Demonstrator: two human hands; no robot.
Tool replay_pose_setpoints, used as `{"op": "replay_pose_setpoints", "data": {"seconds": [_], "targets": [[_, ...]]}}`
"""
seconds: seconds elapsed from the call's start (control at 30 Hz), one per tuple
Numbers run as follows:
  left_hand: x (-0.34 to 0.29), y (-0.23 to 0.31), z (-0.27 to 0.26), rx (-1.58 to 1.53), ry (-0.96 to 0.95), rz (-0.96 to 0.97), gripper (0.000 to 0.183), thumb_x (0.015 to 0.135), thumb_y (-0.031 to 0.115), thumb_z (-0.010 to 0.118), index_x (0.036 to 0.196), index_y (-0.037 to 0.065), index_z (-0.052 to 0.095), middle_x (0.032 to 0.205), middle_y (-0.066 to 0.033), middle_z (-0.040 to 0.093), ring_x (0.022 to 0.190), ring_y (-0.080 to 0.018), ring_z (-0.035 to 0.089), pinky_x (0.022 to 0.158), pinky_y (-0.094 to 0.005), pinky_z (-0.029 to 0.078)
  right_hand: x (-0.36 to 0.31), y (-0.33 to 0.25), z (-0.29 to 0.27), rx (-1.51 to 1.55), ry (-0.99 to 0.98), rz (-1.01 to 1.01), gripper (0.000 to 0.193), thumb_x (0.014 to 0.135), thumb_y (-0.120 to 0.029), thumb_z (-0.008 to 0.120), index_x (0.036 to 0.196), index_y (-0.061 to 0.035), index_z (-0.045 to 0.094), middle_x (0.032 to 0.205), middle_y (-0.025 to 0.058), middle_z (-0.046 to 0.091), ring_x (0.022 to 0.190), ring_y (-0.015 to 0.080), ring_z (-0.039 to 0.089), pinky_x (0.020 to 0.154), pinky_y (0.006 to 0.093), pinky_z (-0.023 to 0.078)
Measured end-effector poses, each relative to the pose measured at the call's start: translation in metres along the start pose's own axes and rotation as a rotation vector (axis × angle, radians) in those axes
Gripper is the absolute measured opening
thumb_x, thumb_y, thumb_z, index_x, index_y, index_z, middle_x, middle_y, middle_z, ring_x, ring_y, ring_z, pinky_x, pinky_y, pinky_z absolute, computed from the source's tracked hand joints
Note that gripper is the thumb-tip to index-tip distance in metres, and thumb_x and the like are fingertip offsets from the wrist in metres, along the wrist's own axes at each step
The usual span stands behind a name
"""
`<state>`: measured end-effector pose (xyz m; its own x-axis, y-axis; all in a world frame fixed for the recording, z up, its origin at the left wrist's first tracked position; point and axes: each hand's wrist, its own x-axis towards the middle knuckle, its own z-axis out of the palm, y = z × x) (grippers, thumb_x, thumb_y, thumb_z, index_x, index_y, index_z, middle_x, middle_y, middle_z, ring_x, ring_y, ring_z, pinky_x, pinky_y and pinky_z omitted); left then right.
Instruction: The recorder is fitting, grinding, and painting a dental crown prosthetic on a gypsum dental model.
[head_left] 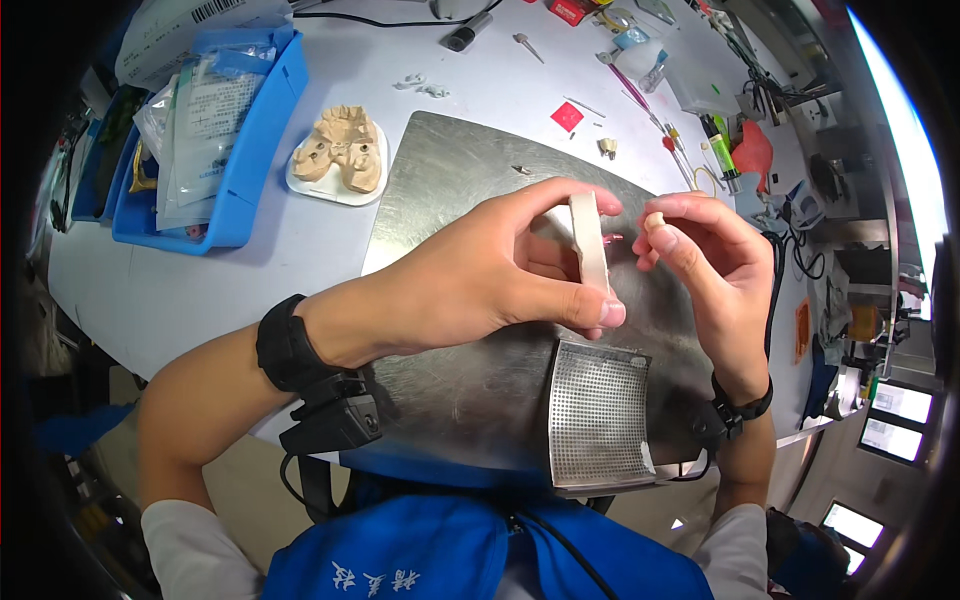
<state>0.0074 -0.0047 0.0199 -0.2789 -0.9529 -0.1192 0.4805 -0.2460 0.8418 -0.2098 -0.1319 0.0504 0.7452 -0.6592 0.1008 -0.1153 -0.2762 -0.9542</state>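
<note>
My left hand point(470, 265) grips a pale plaster dental model point(591, 250) by its edges, thumb at the near end and fingers at the far end. The model is turned edge-on, so most of its tooth side is hidden; a small pink bit point(613, 239) sticks out on its right. Just right of it, my right hand point(718, 255) pinches a small cream-coloured tooth crown point(654, 221) between thumb and fingers, apart from the model. Both hands are above a grey metal plate point(430, 210). A beige dental model point(343, 155) on a white base sits left of the plate.
A curved perforated metal sheet point(600, 415) lies at the plate's near edge. At the left stands a blue bin point(270, 150) with plastic bags. Beyond the plate are a red square point(566, 117), a small tooth piece point(608, 147), thin tools and a green bottle point(720, 150).
</note>
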Motion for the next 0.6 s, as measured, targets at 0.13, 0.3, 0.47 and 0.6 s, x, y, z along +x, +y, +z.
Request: {"op": "replay_pose_setpoints", "data": {"seconds": [0.13, 0.3, 0.47, 0.6], "targets": [[0.000, 0.003, 0.001, -0.043, 0.013, 0.007, 0.076, 0.092, 0.006, 0.080, 0.155, 0.000, 0.037, 0.130, -0.0118, 0.064, 0.116, -0.0200, 0.068, 0.102, -0.0357, 0.054, -0.004, 0.009, 0.009, 0.330, -0.014, 0.042, 0.025, 0.098, 0.005, 0.070, 0.122, 0.0096, 0.068, 0.116, 0.0152, 0.071, 0.100, 0.0212, 0.073, 0.092, 0.0348, 0.061], [0.006, -0.001, 0.000, -0.073, -0.039, -0.008, 0.076, 0.092, 0.005, 0.079, 0.155, 0.000, 0.037, 0.133, -0.0129, 0.062, 0.113, -0.0195, 0.068, 0.100, -0.0357, 0.054, -0.009, 0.017, 0.012, 0.359, 0.033, -0.008, 0.026, 0.096, 0.009, 0.069, 0.122, 0.0098, 0.068, 0.117, 0.0163, 0.070, 0.104, 0.0236, 0.073, 0.096, 0.0362, 0.060], [0.005, -0.004, 0.002, -0.037, 0.024, 0.023, 0.077, 0.092, 0.005, 0.080, 0.156, -0.001, 0.037, 0.133, -0.0128, 0.061, 0.112, -0.0173, 0.066, 0.099, -0.0340, 0.053, -0.011, 0.017, 0.017, 0.387, 0.028, -0.009, 0.027, 0.095, 0.012, 0.069, 0.122, 0.0096, 0.068, 0.117, 0.0166, 0.070, 0.106, 0.0242, 0.073, 0.097, 0.0365, 0.060], [0.005, -0.004, 0.002, -0.008, 0.007, 0.029, 0.076, 0.091, 0.006, 0.080, 0.155, 0.000, 0.039, 0.131, -0.0108, 0.061, 0.114, -0.0166, 0.065, 0.099, -0.0334, 0.052, -0.011, 0.020, 0.017, 0.397, -0.006, -0.048, 0.028, 0.095, 0.013, 0.069, 0.122, 0.0097, 0.067, 0.118, 0.0172, 0.070, 0.108, 0.0243, 0.073, 0.098, 0.0361, 0.060]]}}
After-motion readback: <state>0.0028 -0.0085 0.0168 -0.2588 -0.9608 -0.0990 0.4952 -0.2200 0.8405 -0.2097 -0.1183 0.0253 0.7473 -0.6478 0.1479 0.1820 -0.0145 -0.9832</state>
